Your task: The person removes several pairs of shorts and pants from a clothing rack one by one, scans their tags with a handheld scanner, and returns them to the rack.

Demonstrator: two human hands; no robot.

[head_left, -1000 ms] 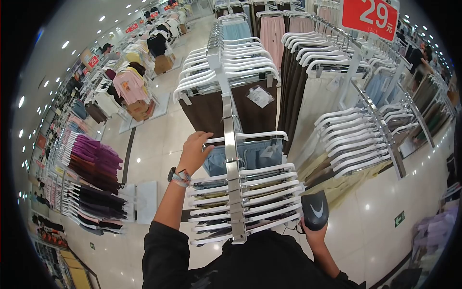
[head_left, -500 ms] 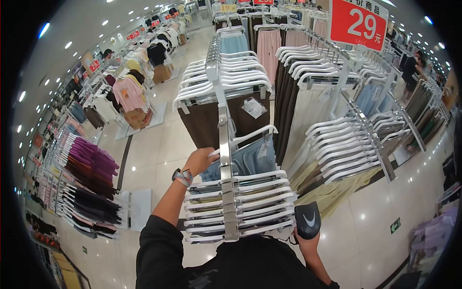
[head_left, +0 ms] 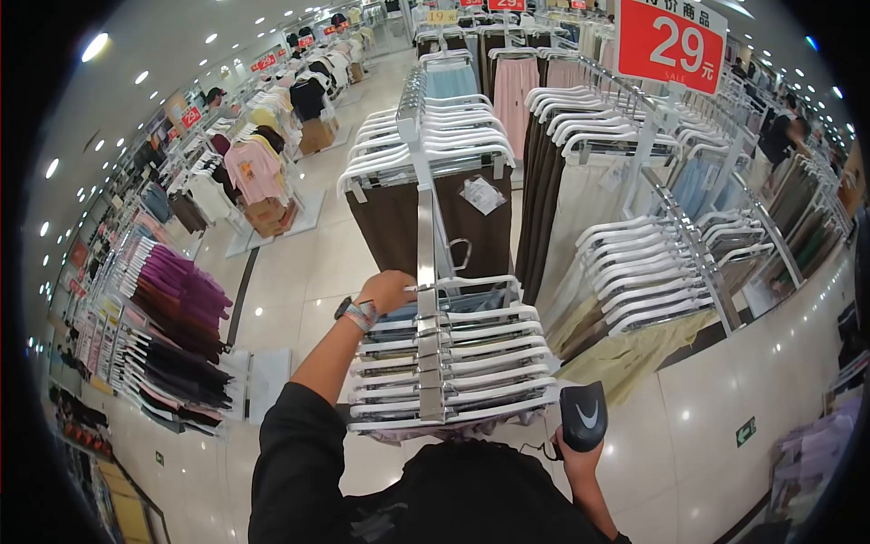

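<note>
Hanger [head_left: 471, 288], white, with blue garment, sat at back of near stack on steel rack arm [head_left: 426, 272]. Left hand [head_left: 388, 292] gripped its left end, fingers curled over. Right hand [head_left: 573, 446] clasped black scanner [head_left: 584, 415] low, right of stack. Brown trousers [head_left: 390, 227] hung beyond.

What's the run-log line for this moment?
left hand: on white hanger, front of rack | right hand: holding black scanner | denim garment hanging
</note>
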